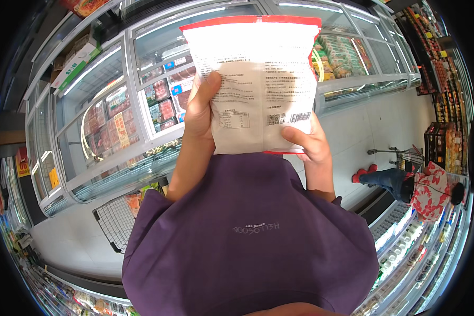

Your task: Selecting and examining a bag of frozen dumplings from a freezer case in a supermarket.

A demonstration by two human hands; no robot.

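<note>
A white plastic food bag point(256, 91) with red edges is held up in front of my chest, its printed back facing me. It bears small writing, a table and printed codes; glare washes out its upper part. My left hand point(200, 106) grips the bag's left side, thumb lying on the front and fingers hidden behind. Around the lower right corner closes my right hand point(310, 138), its thumb on the bag just below the barcode. Past the bag stand glass-lidded freezer cases point(142, 79), where packed meat point(162, 102) and green packages point(339, 55) show.
A wire shopping cart point(114, 225) with some packages stands on the floor at my left. To the right, a person point(426, 189) is near another cart point(409, 158). Refrigerated shelves point(403, 252) line the lower right, and stocked shelves point(450, 98) the upper right. A green-and-white box point(77, 61) rests on the freezer.
</note>
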